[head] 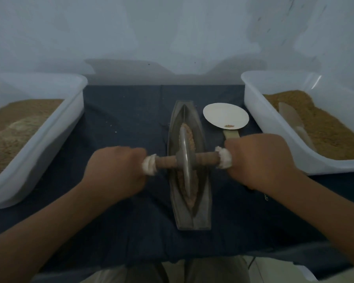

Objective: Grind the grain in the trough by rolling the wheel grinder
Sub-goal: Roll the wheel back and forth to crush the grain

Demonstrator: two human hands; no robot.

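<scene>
A long grey boat-shaped trough [201, 213] lies lengthwise on the dark cloth in front of me. Brown grain [190, 135] fills its groove. The wheel grinder [186, 160], a thin metal disc on a brown wooden axle, stands upright in the groove at about the trough's middle. My left hand [116, 170] is closed around the left end of the axle, over a white cloth wrap [149, 164]. My right hand [260, 160] grips the right end the same way, over another white wrap [224, 157].
A white plastic tub [55, 137] of brown grain sits at the left, and another tub [260, 127] with grain and a pale scoop at the right. A white paper plate [225, 115] with a few grains lies just right of the trough's far end.
</scene>
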